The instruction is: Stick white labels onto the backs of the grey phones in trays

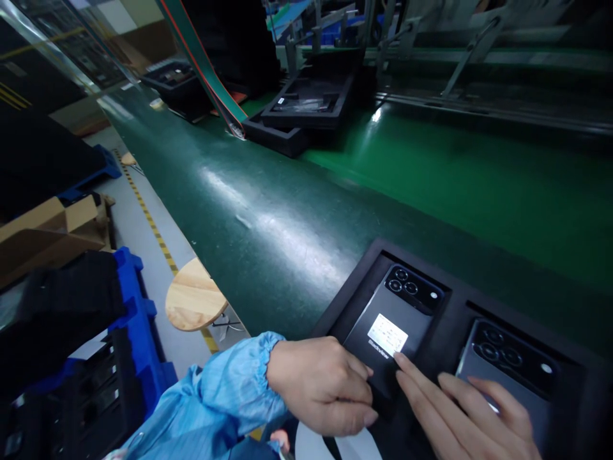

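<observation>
In the head view a grey smartphone (pixel 368 313), marked Blackview, lies back up in the left recess of a black foam tray (pixel 378 250). A white printed label (pixel 387 333) is on its back. My right hand (pixel 472 415) has its fingers stretched out, with a fingertip at the label's lower corner. Beneath this hand, a second smartphone (pixel 514 358) sits in the right recess, partly covered. My left hand (pixel 325 380) is curled closed over the tray's near-left part; what its fingers hold, if anything, is hidden. Just below it shows a white rounded sheet or roll (pixel 311 444), partly hidden.
The tray stands on a long green workbench (pixel 268 217) beside a bright green belt (pixel 445 166). Further back are stacked black trays (pixel 306 96). Left of the bench are a round wooden stool (pixel 194 297), a blue pallet (pixel 138 319) with black trays, and a cardboard box (pixel 52 223).
</observation>
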A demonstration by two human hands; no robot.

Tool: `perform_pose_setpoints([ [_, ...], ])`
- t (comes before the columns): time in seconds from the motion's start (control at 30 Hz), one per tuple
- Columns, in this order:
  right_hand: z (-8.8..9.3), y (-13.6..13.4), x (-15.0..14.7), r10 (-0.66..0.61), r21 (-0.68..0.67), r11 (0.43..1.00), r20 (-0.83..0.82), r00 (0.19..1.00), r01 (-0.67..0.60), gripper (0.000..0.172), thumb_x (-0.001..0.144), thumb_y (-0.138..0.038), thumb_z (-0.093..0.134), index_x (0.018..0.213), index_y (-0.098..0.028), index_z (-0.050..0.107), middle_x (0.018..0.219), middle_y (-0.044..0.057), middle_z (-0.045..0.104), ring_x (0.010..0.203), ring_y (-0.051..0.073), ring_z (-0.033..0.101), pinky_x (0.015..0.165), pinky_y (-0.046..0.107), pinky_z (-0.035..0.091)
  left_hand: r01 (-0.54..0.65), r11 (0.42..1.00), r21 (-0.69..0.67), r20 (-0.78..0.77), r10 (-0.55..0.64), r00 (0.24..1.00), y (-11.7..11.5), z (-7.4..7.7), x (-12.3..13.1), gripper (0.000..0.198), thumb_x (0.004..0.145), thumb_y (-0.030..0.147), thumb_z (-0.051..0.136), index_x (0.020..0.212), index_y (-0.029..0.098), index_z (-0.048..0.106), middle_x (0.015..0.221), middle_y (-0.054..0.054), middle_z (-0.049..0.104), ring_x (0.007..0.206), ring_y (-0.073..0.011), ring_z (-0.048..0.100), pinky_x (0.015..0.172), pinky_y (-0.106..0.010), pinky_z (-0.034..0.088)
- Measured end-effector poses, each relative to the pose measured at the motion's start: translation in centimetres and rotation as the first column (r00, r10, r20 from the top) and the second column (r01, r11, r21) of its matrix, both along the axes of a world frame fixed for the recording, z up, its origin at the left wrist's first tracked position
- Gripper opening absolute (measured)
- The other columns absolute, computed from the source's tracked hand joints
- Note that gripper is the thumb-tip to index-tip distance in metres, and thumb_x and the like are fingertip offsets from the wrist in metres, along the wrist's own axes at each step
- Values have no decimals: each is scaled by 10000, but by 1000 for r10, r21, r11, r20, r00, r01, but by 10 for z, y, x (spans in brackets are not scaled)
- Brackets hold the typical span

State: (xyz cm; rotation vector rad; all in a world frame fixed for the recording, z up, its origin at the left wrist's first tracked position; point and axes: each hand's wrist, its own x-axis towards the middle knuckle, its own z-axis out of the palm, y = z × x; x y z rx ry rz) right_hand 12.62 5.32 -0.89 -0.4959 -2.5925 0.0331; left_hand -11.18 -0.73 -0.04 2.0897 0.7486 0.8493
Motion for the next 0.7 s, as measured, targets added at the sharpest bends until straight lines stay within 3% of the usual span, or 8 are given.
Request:
perform_pose_setpoints([
  [0.17,-4,7,-12,24,20,999,72,997,-25,383,1039,-215,241,1292,-200,528,1345,-21,556,1175,214,520,989,522,316,0,1000,2,-18,0,1000,-1,-1,0,330,965,257,373,653,182,448,633,-67,602,670,-189,603,878,-296,548],
  [0.3,-6,6,-11,15,22,1000,25,1000,-16,340,1039,-194,281,1262,-190,539,1261,-46,616,970,158,563,950,466,351,7,1000,-26,-24,-7,1000,-1,2,0,319,963,255,373,662,184,450,642,-74,604,673,-192,608,901,-296,541],
  [0.43,-6,0,-5,17,-1,1000,-43,999,-17,337,1049,-217,278,1168,-206,593,1188,-56,655,887,119,566,845,387,372,7,1000,-14,7,-7,1000,0,3,0,299,958,241,367,669,195,428,625,-68,604,659,-193,606,913,-292,535],
  [0.63,-3,5,-14,-13,-33,999,2,1000,13,378,1033,-215,250,1232,-228,572,1299,-29,590,1081,217,563,964,509,318,-1,1000,2,8,1,1000,1,1,0,298,950,238,372,658,199,411,600,-60,580,640,-192,587,883,-292,540],
  [0.7,-4,8,-15,0,-41,999,6,1000,0,375,1016,-177,272,1256,-204,559,1312,-19,582,1035,218,571,961,522,323,-2,1000,-5,2,2,1000,0,0,0,301,951,238,373,656,199,412,600,-60,574,644,-191,584,899,-292,534],
])
